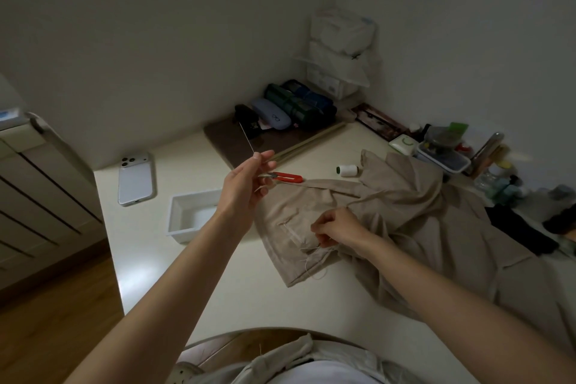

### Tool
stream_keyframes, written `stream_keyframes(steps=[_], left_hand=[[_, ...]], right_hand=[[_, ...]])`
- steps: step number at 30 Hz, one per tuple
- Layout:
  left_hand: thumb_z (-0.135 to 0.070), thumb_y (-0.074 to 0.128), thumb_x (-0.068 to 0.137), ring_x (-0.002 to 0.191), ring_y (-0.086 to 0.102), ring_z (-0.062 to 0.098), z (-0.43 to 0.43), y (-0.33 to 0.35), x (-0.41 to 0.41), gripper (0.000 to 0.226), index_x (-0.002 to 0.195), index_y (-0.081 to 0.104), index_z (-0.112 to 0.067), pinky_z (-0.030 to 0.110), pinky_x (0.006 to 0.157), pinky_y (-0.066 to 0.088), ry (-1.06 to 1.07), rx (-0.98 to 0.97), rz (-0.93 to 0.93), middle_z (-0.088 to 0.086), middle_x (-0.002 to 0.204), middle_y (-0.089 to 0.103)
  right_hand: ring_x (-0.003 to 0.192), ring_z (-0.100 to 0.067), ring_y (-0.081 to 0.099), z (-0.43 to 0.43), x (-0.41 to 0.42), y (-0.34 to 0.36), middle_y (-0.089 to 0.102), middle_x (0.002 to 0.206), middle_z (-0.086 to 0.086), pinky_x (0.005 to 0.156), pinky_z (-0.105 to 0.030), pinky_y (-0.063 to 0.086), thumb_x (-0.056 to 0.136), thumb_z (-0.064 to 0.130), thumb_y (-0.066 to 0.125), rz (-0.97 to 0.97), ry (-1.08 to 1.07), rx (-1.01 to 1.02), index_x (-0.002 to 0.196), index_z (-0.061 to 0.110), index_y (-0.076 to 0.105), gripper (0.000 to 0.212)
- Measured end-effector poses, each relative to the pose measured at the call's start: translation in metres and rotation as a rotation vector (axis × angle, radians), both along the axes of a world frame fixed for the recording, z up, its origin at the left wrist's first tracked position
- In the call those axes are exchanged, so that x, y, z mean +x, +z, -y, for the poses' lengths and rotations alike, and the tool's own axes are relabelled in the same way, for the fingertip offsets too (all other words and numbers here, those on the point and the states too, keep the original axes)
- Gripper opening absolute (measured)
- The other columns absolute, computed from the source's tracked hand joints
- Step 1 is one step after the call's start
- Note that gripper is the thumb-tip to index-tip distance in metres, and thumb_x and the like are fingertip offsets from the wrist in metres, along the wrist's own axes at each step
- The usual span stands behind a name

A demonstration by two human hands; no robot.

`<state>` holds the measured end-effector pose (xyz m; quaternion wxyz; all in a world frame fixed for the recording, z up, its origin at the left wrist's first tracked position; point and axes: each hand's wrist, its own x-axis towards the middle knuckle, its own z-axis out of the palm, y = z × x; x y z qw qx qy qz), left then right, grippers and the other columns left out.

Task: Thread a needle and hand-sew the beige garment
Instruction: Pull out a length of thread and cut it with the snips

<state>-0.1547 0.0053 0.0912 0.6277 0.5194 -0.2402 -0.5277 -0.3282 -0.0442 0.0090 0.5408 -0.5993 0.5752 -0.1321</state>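
Beige garment point(405, 212) sprawls on the table under the right hand point(336, 227), whose curled fingers pinch its frayed hem. White tray point(187, 215) sits left of the left wrist. Left hand point(246, 187) is up, pinching a needle point(247, 137) that points up and away. Red thread snips point(288, 178) lie just behind it, a white spool point(347, 170) beyond the right hand.

A white phone point(136, 178) lies face down near the left edge of the pale surface point(193, 259), with a white tray point(184, 235) near it. By the wall, a blue glasses case point(270, 117) rests on a brown mat point(237, 146). Tissue packs point(341, 31) are stacked in the corner.
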Motion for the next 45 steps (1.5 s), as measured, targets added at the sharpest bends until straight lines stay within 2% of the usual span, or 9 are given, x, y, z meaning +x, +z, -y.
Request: stream_keyframes(steps=[6, 10, 14, 18, 21, 27, 31, 42, 45], left_hand=[[-0.023, 0.044, 0.100, 0.055, 0.054, 0.002, 0.000, -0.001, -0.001, 0.025, 0.102, 0.067, -0.015, 0.014, 0.052, 0.042, -0.005, -0.013, -0.010, -0.009, 0.072, 0.068], [-0.024, 0.045, 0.100, 0.057, 0.054, 0.003, 0.000, -0.002, -0.001, 0.024, 0.101, 0.068, -0.017, 0.016, 0.054, 0.041, -0.005, -0.014, 0.017, -0.008, 0.073, 0.068], [-0.025, 0.046, 0.099, 0.057, 0.053, 0.004, 0.000, -0.005, 0.000, 0.024, 0.100, 0.068, -0.017, 0.020, 0.060, 0.038, -0.024, 0.000, 0.062, -0.008, 0.074, 0.068], [-0.025, 0.048, 0.099, 0.055, 0.050, 0.005, 0.001, -0.006, -0.002, 0.024, 0.095, 0.071, -0.019, 0.020, 0.061, 0.037, -0.075, 0.022, 0.125, -0.006, 0.072, 0.066], [-0.025, 0.049, 0.098, 0.057, 0.046, 0.008, 0.000, -0.007, -0.004, 0.026, 0.090, 0.071, -0.013, 0.020, 0.059, 0.037, -0.194, 0.031, 0.235, -0.004, 0.064, 0.058], [-0.026, 0.052, 0.096, 0.054, 0.040, 0.007, -0.004, -0.010, -0.006, 0.035, 0.103, 0.065, 0.006, 0.017, 0.055, 0.037, -0.372, 0.070, 0.387, -0.005, 0.057, 0.048], [-0.022, 0.050, 0.098, 0.054, 0.036, 0.006, -0.007, -0.010, -0.006, 0.027, 0.091, 0.072, -0.009, 0.015, 0.052, 0.035, -0.416, 0.035, 0.500, -0.009, 0.052, 0.040], [-0.020, 0.050, 0.096, 0.079, 0.058, 0.003, -0.005, 0.031, -0.002, 0.025, 0.082, 0.070, -0.019, 0.011, 0.073, 0.044, -0.187, -0.304, 0.468, -0.005, 0.081, 0.066], [-0.016, 0.048, 0.097, 0.065, 0.051, 0.009, -0.003, 0.031, 0.004, 0.035, 0.065, 0.063, -0.017, 0.014, 0.063, 0.042, -0.176, -0.274, 0.487, 0.004, 0.068, 0.057]], right_hand=[[0.055, -0.016, 0.056, -0.001, -0.007, -0.005, 0.060, 0.065, -0.011, 0.054, -0.022, 0.052, 0.087, 0.005, 0.065, 0.028, -0.004, 0.041, 0.078, 0.002, 0.061, 0.010], [0.060, -0.014, 0.057, 0.000, -0.011, -0.008, 0.063, 0.069, -0.007, 0.061, -0.022, 0.049, 0.087, 0.012, 0.066, -0.065, 0.096, -0.005, 0.077, 0.008, 0.063, 0.012], [0.100, -0.015, 0.058, 0.000, -0.011, 0.002, 0.062, 0.109, -0.002, 0.086, -0.023, 0.047, 0.084, 0.018, 0.070, -0.254, 0.352, -0.136, 0.114, 0.011, 0.063, 0.032], [0.111, -0.010, 0.051, -0.004, 0.012, 0.048, 0.050, 0.120, 0.010, 0.085, -0.016, 0.044, 0.090, 0.026, 0.063, 0.050, 0.234, -0.311, 0.131, 0.017, 0.051, 0.044], [0.108, -0.003, 0.056, -0.004, 0.027, 0.079, 0.062, 0.113, 0.011, 0.089, -0.015, 0.046, 0.098, 0.034, 0.046, 0.356, 0.170, -0.196, 0.125, 0.021, 0.058, 0.032], [0.102, -0.015, 0.064, -0.004, 0.037, 0.082, 0.069, 0.104, -0.006, 0.094, -0.026, 0.049, 0.096, 0.015, 0.054, 0.446, 0.052, -0.103, 0.100, 0.013, 0.069, 0.016], [0.086, -0.018, 0.066, 0.004, 0.033, 0.080, 0.067, 0.085, -0.008, 0.090, -0.031, 0.053, 0.097, 0.007, 0.048, 0.612, -0.130, 0.053, 0.087, 0.007, 0.063, 0.018], [0.083, -0.019, 0.055, 0.048, -0.006, 0.056, 0.051, 0.077, -0.007, 0.097, -0.033, 0.042, 0.102, 0.005, 0.036, 0.477, -0.554, 0.214, 0.127, -0.008, 0.049, 0.031], [0.079, -0.018, 0.055, 0.050, -0.007, 0.058, 0.051, 0.075, -0.007, 0.095, -0.033, 0.043, 0.102, 0.005, 0.036, 0.428, -0.543, 0.178, 0.129, -0.009, 0.048, 0.032]])
